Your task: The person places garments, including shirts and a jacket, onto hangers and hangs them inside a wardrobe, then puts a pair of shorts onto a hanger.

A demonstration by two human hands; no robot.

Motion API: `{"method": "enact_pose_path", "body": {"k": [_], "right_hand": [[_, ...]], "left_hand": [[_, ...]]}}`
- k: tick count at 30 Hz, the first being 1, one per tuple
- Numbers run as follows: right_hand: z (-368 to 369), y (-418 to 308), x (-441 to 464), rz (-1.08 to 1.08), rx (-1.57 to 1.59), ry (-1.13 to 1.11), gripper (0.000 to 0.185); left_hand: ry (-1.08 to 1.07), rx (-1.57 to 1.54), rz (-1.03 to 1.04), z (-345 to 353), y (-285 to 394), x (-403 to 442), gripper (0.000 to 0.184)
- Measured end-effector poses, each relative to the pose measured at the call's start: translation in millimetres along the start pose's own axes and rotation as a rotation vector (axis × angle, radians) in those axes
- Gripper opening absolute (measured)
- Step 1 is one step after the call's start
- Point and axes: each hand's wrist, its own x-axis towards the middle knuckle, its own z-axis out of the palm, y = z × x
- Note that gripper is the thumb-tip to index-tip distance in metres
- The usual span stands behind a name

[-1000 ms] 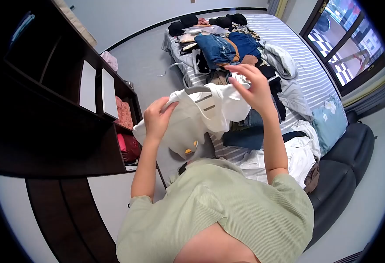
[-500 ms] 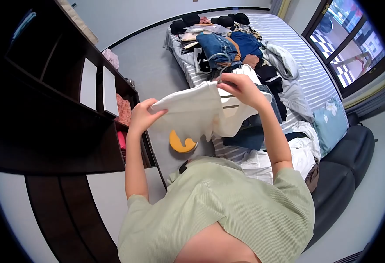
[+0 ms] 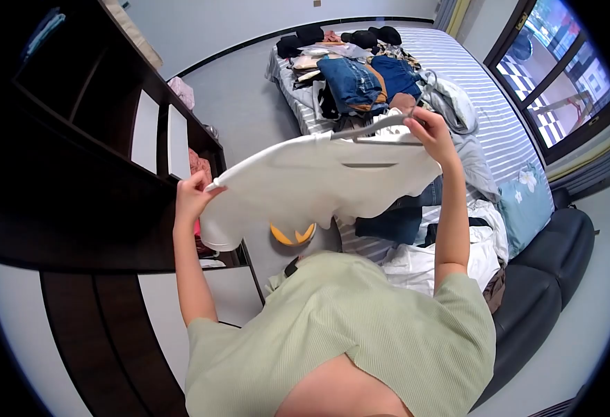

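A white garment (image 3: pixel 298 177), seemingly a top, is stretched between my two hands in front of my body. My left hand (image 3: pixel 194 198) pinches its edge at the left, close to the dark cabinet. At the right, my right hand (image 3: pixel 431 135) grips a grey clothes hanger (image 3: pixel 374 128) near its hook, which points up. Part of the hanger lies inside the garment, and its lower bar shows through an opening by my right hand. The cloth hangs down in loose folds and hides part of a yellow round object (image 3: pixel 291 236) on the floor.
On the striped bed (image 3: pixel 451 62) lie folded jeans (image 3: pixel 350 83), black caps (image 3: pixel 364 38) and white clothes (image 3: pixel 423 260). A blue pillow (image 3: pixel 524 208) rests near the black headboard (image 3: pixel 551 257). Dark open shelving (image 3: pixel 103 146) with white drawer fronts stands at left.
My hands have moved apart, the left one leftward and the right one rightward and slightly up. The white garment is spread wider, and more of the grey hanger shows.
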Motion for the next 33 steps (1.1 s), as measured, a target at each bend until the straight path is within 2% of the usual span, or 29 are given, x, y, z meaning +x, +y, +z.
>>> {"method": "enact_pose_path", "body": {"k": [4, 7, 9, 10, 14, 17, 20, 23, 24, 30, 33], "right_hand": [[4.7, -3.7, -2.1, -0.041, -0.020, -0.034, 0.012], [20.5, -3.0, 6.3, -0.133, -0.038, -0.060, 0.013], [29.5, -7.7, 10.9, -0.170, -0.140, -0.096, 0.013], [35.1, -12.8, 11.9, -0.194, -0.135, -0.094, 0.013], [43.0, -24.2, 14.1, -0.249, -0.128, -0.096, 0.013], [41.8, -24.3, 13.9, -0.209, -0.113, -0.089, 0.014], [39.0, -23.8, 13.0, -0.248, -0.099, -0.097, 0.014], [38.2, -19.4, 13.7, -0.292, -0.151, -0.133, 0.014], [41.2, -22.6, 11.7, -0.210, -0.099, -0.128, 0.011], [43.3, -23.2, 7.3, -0.232, -0.093, -0.243, 0.012], [44.1, -24.3, 5.5, -0.236, -0.092, -0.272, 0.014]], "left_hand": [[-0.089, 0.013, -0.029, -2.7, 7.9, 2.0, 0.030], [0.005, -0.113, 0.292, 15.4, 49.8, 14.9, 0.034], [-0.118, -0.126, 0.270, 23.3, 75.3, 21.0, 0.043], [-0.068, -0.058, 0.431, 29.6, 83.6, 25.6, 0.033], [-0.258, -0.038, 0.352, 41.7, 101.3, 34.6, 0.018], [-0.336, -0.379, 0.196, 50.7, 92.5, 39.2, 0.018], [-0.369, -0.433, 0.158, 54.6, 82.9, 41.8, 0.016], [-0.417, -0.590, -0.018, 54.4, 88.8, 40.7, 0.016], [-0.464, -0.662, -0.065, 52.3, 91.4, 41.1, 0.013], [-0.729, -0.604, -0.312, 54.2, 74.7, 41.8, 0.013], [-0.881, -0.569, -0.271, 56.8, 74.0, 39.4, 0.014]]}}
